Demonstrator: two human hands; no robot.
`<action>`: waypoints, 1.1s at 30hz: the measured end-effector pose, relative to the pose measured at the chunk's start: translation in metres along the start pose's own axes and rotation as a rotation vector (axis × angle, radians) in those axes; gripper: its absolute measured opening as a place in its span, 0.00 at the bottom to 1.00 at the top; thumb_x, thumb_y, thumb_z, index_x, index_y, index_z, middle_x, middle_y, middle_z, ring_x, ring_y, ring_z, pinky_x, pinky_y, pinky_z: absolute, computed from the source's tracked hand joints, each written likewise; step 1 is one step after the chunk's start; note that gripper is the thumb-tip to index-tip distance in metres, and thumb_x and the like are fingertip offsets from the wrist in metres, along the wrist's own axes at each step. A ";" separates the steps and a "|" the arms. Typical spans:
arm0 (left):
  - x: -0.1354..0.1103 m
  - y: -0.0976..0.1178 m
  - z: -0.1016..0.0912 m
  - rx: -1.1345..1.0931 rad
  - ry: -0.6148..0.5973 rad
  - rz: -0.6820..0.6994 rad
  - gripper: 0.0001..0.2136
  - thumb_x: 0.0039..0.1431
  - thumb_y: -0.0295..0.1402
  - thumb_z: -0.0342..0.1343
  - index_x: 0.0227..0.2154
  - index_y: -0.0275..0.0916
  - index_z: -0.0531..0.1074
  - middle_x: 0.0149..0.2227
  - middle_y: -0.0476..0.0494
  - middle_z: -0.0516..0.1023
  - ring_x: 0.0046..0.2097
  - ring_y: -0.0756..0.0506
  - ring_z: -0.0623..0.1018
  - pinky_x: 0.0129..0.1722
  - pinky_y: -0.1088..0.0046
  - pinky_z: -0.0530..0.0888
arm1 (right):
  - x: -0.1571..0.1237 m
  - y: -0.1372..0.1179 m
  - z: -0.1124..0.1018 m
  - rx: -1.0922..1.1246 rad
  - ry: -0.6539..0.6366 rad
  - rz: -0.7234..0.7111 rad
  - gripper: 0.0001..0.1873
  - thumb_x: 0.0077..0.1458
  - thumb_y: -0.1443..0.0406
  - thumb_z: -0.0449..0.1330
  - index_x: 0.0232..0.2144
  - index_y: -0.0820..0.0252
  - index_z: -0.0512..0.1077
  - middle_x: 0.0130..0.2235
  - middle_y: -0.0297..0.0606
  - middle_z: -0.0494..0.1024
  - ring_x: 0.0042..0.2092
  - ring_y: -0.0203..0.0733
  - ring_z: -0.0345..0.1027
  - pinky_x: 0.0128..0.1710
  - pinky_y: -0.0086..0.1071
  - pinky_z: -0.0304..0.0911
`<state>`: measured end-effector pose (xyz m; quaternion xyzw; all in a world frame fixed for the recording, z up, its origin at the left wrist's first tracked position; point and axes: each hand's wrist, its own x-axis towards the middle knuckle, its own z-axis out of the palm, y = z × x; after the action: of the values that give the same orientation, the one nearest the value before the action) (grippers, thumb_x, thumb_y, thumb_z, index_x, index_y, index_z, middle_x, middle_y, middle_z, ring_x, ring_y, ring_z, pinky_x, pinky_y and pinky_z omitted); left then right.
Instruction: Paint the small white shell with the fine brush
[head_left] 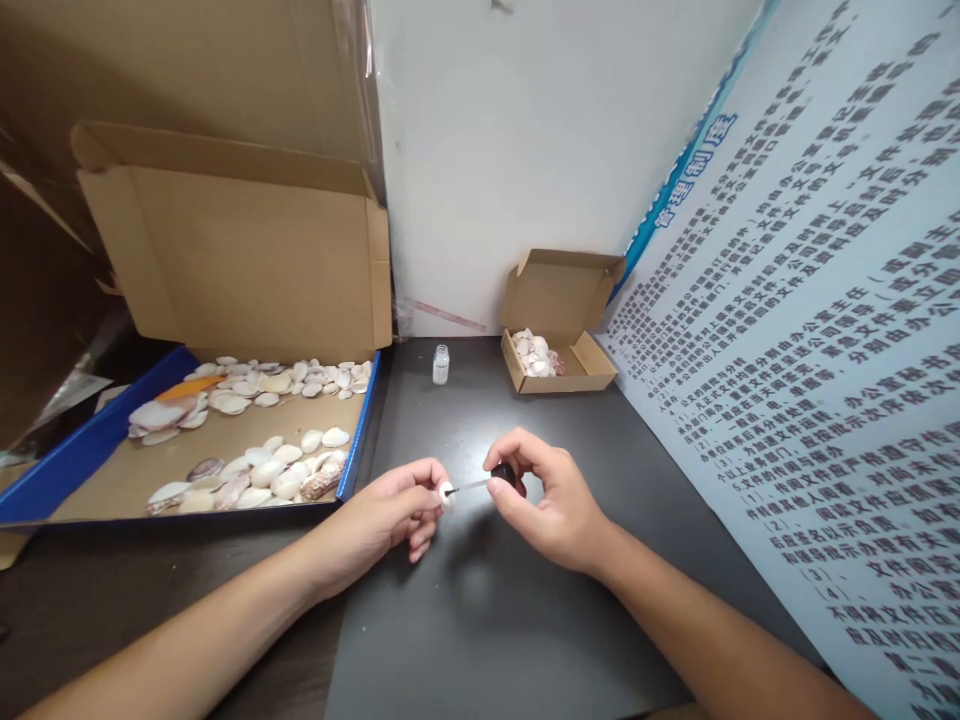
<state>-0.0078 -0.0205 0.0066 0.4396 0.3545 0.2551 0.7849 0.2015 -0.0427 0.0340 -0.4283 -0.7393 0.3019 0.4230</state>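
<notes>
Between the thumb and fingers of my left hand is a small white seashell. My right hand pinches the black cap of a thin brush applicator. The applicator's pale stem points left, and its dark tip meets the shell's face. Both hands are above the dark table, close together. Farther back, a small clear glass bottle with a white label stands upright with its neck uncapped.
At left, a large blue-edged cardboard box lies with its lid up, holding rows of seashells. A small cardboard box with white shells sits at the back right. A printed panel borders the table's right side.
</notes>
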 end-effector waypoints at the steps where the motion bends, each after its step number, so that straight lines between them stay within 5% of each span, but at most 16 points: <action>1: 0.000 0.000 0.000 0.001 0.001 -0.002 0.08 0.55 0.35 0.59 0.31 0.39 0.65 0.23 0.55 0.63 0.23 0.54 0.61 0.22 0.78 0.64 | 0.000 0.000 0.000 -0.041 0.018 0.002 0.03 0.54 0.67 0.58 0.34 0.58 0.68 0.22 0.26 0.63 0.23 0.32 0.59 0.25 0.26 0.57; 33: -0.002 0.004 0.003 0.016 0.000 0.001 0.08 0.54 0.33 0.58 0.31 0.39 0.64 0.22 0.56 0.62 0.23 0.54 0.61 0.23 0.78 0.64 | 0.000 -0.001 -0.002 -0.072 0.018 -0.020 0.04 0.54 0.67 0.59 0.34 0.57 0.69 0.23 0.26 0.64 0.24 0.33 0.61 0.27 0.27 0.59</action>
<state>-0.0073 -0.0214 0.0113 0.4458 0.3565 0.2526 0.7812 0.2027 -0.0428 0.0363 -0.4387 -0.7499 0.2672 0.4169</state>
